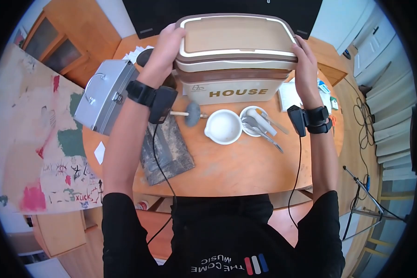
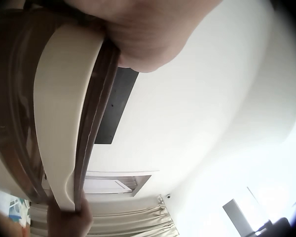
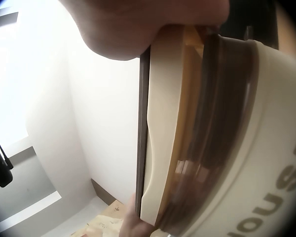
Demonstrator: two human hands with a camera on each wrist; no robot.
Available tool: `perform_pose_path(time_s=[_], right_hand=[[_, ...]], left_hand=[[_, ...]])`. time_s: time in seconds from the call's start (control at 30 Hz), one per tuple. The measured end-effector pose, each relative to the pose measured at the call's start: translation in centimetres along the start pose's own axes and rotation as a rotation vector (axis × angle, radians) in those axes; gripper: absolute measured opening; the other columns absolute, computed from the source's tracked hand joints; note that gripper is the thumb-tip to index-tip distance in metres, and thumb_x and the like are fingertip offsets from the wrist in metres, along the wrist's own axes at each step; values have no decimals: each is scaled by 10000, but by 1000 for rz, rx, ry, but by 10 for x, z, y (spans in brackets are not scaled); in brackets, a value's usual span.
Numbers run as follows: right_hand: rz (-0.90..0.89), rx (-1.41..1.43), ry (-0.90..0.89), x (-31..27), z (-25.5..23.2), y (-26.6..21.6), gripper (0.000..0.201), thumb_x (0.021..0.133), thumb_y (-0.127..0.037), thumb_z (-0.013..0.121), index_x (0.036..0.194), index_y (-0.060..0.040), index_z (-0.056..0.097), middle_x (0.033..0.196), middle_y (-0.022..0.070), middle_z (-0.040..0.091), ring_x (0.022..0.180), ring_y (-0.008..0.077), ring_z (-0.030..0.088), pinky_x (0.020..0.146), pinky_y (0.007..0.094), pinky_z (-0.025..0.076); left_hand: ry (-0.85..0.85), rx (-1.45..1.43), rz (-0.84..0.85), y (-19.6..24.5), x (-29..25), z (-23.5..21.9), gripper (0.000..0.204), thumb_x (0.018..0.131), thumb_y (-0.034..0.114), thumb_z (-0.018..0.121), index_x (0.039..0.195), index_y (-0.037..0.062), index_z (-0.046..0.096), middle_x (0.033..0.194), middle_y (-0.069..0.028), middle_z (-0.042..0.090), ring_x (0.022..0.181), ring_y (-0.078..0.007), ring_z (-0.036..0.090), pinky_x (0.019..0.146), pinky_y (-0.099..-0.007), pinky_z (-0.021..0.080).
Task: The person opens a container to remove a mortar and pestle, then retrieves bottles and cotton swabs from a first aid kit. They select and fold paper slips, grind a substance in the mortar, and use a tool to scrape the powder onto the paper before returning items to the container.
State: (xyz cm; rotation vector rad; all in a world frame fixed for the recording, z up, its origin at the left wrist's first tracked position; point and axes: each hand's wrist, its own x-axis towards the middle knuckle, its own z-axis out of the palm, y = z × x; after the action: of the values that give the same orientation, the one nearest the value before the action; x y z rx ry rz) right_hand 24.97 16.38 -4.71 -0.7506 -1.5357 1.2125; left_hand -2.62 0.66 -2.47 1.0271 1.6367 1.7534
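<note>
A cream and brown storage box [image 1: 238, 88] marked HOUSE stands at the back of the table. Its lid [image 1: 238, 37] has a beige top panel with a white border, above a translucent brown band. My left hand [image 1: 166, 48] grips the lid's left end, and my right hand [image 1: 305, 62] grips its right end, thumbs near the top edge. From the left wrist, the lid's cream rim [image 2: 64, 108] runs between both hands. In the right wrist view the rim [image 3: 163, 113] sits close over the brown band [image 3: 217, 118]. Fingers under the ends are mostly hidden.
In front of the box are a white bowl [image 1: 223, 127], a small dish [image 1: 249, 132] holding tools, and a mallet [image 1: 192, 115]. A dark board [image 1: 169, 153] lies left, beside a silver case [image 1: 104, 95]. Behind stands a black screen [image 1: 222, 8]. Cables hang from both wrists.
</note>
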Motion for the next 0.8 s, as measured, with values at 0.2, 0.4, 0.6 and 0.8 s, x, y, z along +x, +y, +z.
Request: perform_pose_path(time_s=[0.2,0.4,0.6,0.8], right_hand=[[34,-47,-44,11,-2,16,525,1028,-238,547,1480,29,520,1482,160,558,1371,238,497,1160,322,342],[-60,-171,-75,15,-9,28,571,1034,-329,551,1492,11,515,1446,170,578,1331,244,522,1134,326,368],[-143,-198,-122,25,-19,42,555,1040,-324,536,1477,19,536,1444,160,589,1320,231,538,1129,326,378],[-182,-298,-91,21,-21,46,541,1072,-364,503,1472,-3,548,1473,151,572,1370,234,503,1179,344,321]], left_hand=[[57,393,127,-1,2,-7,471,967,178,549,1348,-98,541,1267,-239,665,1153,-293,666,987,-374,513],[-91,452,84,-11,10,-22,477,998,227,531,1392,-42,545,1266,-168,667,1153,-238,629,986,-346,489],[-82,492,103,-18,11,-27,417,986,240,558,1288,-48,577,1109,-144,690,939,-204,659,792,-335,533],[-16,559,129,-13,-10,-38,413,1014,283,584,1279,-34,596,1078,-136,708,891,-188,671,785,-318,536]])
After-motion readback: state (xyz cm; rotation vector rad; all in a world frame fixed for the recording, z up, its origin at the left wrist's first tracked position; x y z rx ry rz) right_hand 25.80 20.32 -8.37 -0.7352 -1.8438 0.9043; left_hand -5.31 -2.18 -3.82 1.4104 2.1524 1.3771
